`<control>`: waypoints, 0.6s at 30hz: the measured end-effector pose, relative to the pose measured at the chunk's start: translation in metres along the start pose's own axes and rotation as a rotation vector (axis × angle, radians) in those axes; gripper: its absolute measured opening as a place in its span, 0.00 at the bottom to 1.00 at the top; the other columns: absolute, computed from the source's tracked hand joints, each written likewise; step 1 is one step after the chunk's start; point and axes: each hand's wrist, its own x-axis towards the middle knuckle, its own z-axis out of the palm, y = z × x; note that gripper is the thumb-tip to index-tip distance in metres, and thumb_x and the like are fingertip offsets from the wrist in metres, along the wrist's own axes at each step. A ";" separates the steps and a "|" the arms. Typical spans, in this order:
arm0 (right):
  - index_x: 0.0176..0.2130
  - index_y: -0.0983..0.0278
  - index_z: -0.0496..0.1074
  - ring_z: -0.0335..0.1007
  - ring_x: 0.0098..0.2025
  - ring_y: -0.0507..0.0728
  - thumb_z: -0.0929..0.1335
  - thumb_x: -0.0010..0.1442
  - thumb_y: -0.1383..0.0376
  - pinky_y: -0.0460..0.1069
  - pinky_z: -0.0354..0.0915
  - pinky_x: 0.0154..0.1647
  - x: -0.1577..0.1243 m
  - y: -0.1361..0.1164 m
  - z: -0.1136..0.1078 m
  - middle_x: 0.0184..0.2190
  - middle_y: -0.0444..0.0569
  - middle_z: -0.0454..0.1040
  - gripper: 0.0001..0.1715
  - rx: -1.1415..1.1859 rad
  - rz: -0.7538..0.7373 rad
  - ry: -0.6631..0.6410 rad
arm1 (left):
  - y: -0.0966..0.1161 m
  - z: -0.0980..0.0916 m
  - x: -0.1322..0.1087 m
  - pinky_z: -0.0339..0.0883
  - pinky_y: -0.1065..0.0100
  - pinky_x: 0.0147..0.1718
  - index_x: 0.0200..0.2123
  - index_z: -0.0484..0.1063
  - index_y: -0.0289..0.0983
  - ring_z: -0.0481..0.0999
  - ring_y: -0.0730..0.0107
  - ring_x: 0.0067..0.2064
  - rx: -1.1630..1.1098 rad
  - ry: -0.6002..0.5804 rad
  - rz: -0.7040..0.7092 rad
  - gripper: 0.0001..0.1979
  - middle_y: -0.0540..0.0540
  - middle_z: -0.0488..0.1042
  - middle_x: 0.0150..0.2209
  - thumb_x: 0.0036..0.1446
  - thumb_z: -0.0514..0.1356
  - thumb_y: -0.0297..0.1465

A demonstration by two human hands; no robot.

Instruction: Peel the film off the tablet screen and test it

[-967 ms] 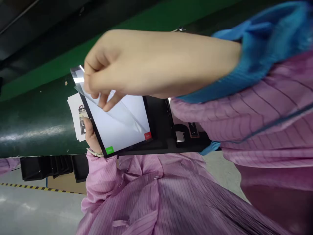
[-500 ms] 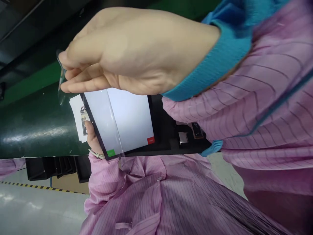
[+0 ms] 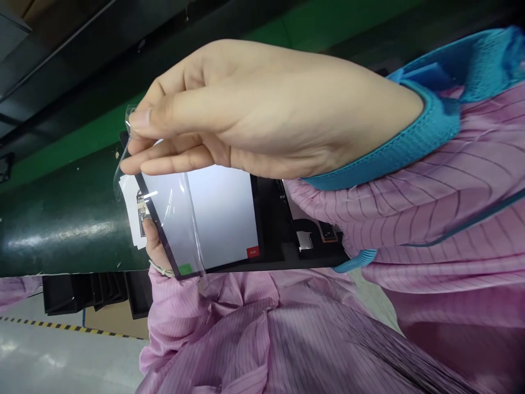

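Note:
My right hand [image 3: 262, 115], in a blue cuff and pink sleeve, pinches a clear protective film [image 3: 176, 219] between thumb and fingers at its upper corner. The film hangs curled off a flat display panel [image 3: 225, 213] with a white face and black frame. It still clings along the panel's left part, near a green tab [image 3: 185, 268]. A red tab [image 3: 253, 252] sits at the other lower corner. My left hand [image 3: 152, 243] grips the panel's left edge from behind, with only the fingers showing.
A dark green conveyor belt [image 3: 61, 219] runs behind the panel. A white printed label sheet [image 3: 130, 210] sits by my left hand. Black trays [image 3: 90, 290] hang under the belt. Yellow-black floor tape [image 3: 61, 326] lies lower left.
My right hand has pulled the film up and away from the panel's upper corner. About half of the white face now lies bare, and the film hangs looser.

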 end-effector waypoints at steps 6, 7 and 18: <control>0.30 0.71 0.68 0.78 0.42 0.45 0.65 0.71 0.73 0.40 0.76 0.48 -0.004 0.001 -0.005 0.35 0.45 0.75 0.16 -0.020 -0.016 -0.007 | -0.001 -0.003 0.004 0.64 0.55 0.66 0.55 0.78 0.48 0.64 0.54 0.71 0.062 0.082 0.043 0.23 0.49 0.77 0.60 0.65 0.54 0.50; 0.30 0.71 0.68 0.78 0.42 0.46 0.65 0.71 0.72 0.41 0.76 0.47 -0.005 0.001 -0.005 0.35 0.45 0.75 0.15 -0.037 -0.025 -0.018 | -0.001 -0.003 0.004 0.64 0.55 0.66 0.54 0.79 0.48 0.64 0.54 0.70 0.056 0.079 0.045 0.23 0.50 0.77 0.60 0.66 0.54 0.50; 0.38 0.62 0.63 0.64 0.35 0.48 0.69 0.64 0.68 0.49 0.66 0.46 -0.020 0.019 -0.018 0.37 0.40 0.64 0.08 -1.051 -0.159 0.468 | 0.004 -0.020 0.005 0.71 0.59 0.59 0.44 0.82 0.48 0.80 0.57 0.56 -0.045 0.086 -0.153 0.20 0.49 0.85 0.41 0.66 0.55 0.51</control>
